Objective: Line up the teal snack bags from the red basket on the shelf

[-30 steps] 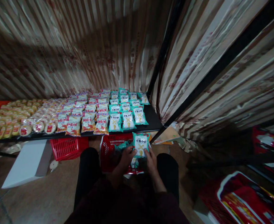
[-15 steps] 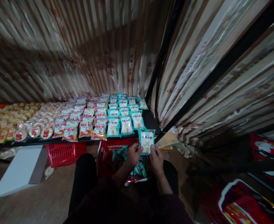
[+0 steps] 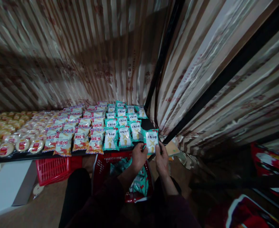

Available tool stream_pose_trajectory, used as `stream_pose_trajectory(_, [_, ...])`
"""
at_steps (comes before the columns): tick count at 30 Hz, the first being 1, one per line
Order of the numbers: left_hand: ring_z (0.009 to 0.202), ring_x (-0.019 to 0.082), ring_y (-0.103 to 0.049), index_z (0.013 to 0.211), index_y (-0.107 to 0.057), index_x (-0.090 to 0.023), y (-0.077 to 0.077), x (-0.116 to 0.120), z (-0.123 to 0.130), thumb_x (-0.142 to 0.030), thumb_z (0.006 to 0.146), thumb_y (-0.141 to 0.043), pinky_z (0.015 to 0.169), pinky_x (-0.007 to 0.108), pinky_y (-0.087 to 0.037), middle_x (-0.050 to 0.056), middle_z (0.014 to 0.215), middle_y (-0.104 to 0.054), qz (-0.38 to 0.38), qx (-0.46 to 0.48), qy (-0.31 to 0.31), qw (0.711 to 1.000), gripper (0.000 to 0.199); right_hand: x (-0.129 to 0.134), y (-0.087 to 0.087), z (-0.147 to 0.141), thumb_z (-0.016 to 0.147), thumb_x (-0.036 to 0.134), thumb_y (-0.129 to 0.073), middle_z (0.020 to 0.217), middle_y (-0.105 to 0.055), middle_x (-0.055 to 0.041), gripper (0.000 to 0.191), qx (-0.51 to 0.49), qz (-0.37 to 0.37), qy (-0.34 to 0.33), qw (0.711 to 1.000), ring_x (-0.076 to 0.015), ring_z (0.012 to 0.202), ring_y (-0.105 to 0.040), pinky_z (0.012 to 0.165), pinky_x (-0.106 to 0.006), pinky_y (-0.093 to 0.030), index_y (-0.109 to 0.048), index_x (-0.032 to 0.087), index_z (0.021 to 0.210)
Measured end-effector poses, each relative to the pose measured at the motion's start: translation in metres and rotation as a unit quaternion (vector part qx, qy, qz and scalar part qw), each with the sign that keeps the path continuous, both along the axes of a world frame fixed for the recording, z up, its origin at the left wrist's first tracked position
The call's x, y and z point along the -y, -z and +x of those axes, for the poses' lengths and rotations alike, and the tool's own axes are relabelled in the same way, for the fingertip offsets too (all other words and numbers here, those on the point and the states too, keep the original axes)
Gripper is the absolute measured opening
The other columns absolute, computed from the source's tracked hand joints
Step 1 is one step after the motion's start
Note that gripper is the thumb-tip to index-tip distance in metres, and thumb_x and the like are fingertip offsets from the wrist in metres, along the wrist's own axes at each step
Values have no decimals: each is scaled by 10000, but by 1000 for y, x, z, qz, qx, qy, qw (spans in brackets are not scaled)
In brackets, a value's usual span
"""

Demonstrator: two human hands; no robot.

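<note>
Between my two hands is a teal-and-white snack bag (image 3: 151, 139), held upright at the front right edge of the black shelf (image 3: 151, 125). My left hand (image 3: 139, 157) pinches its lower left corner, and my right hand (image 3: 162, 158) grips its lower right side. Just left of it, rows of matching teal snack bags (image 3: 125, 136) lie on the shelf. Below my hands a red basket (image 3: 98, 171) stands between my knees, with more teal bags (image 3: 140, 182) inside, partly covered by my left forearm.
Red-and-white snack bags (image 3: 96, 141) and round wrapped cakes (image 3: 22, 144) fill the shelf's left. Underneath are another red basket (image 3: 52, 169) and a white box (image 3: 9, 186). Black posts (image 3: 163, 57) rise at the corner before a striped curtain (image 3: 101, 63). Red packages (image 3: 270, 161) sit at the right.
The held snack bag has moved forward from over the basket to the shelf's front edge, both hands with it. The camera view has shifted slightly, so the shelf appears lower and further left.
</note>
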State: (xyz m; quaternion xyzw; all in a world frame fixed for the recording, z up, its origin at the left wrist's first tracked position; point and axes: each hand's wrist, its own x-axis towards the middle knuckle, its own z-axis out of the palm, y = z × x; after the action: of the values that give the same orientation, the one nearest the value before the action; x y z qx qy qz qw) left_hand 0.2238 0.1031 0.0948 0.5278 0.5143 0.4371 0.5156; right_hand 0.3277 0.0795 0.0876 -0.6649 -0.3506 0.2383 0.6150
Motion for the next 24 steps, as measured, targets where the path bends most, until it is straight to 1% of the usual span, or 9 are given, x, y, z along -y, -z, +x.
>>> stream_pose_trajectory(3, [882, 155, -638, 1016, -577, -159, -10, -8, 5, -150, 794, -569, 826, 285, -505, 87, 1007, -675, 1, -37, -18, 999, 222, -11, 1, 5, 775, 578, -499, 1137, -621, -122, 593, 27, 16, 15, 999, -244, 1015, -566, 878, -391, -453, -551, 170, 1202])
stream_pose_trajectory(6, [902, 168, -630, 1073, -547, -153, -17, -14, 8, -170, 803, -561, 834, 294, -497, 106, 1032, -662, 0, -74, -19, 997, 271, -23, 4, 11, 767, 567, -498, 1105, -609, -108, 550, 36, 5, 36, 999, -238, 988, -561, 867, -388, -443, -543, 177, 1153])
stream_pose_trajectory(10, [880, 166, -632, 1091, -527, -167, -22, -22, 11, -172, 819, -532, 825, 296, -492, 98, 1029, -659, 3, -92, -13, 996, 272, -37, 9, 18, 763, 540, -486, 1074, -608, -93, 506, 38, -34, 50, 997, -227, 955, -566, 860, -373, -431, -530, 186, 1123])
stream_pose_trajectory(14, [907, 166, -631, 1101, -517, -183, -26, -29, 16, -156, 821, -523, 843, 297, -481, 86, 1034, -660, 5, -102, -23, 995, 282, -48, 12, 23, 780, 522, -446, 1065, -611, -95, 478, 55, -39, 42, 997, -234, 951, -564, 853, -376, -430, -525, 189, 1114])
stream_pose_trajectory(17, [945, 174, -628, 1119, -507, -179, -28, -36, 21, -149, 819, -522, 860, 307, -477, 95, 1054, -656, 9, -104, -28, 994, 302, -54, 9, 25, 803, 532, -412, 1086, -607, -119, 497, 71, -35, 31, 996, -247, 948, -567, 846, -393, -428, -511, 179, 1140])
stream_pose_trajectory(24, [1013, 176, -605, 1081, -525, -184, -30, -57, 35, -139, 815, -523, 910, 312, -460, 89, 1064, -641, 44, -126, -40, 990, 270, -72, -7, 28, 838, 510, -377, 1116, -611, -142, 501, 122, -22, 26, 992, -263, 986, -571, 862, -412, -418, -500, 171, 1185])
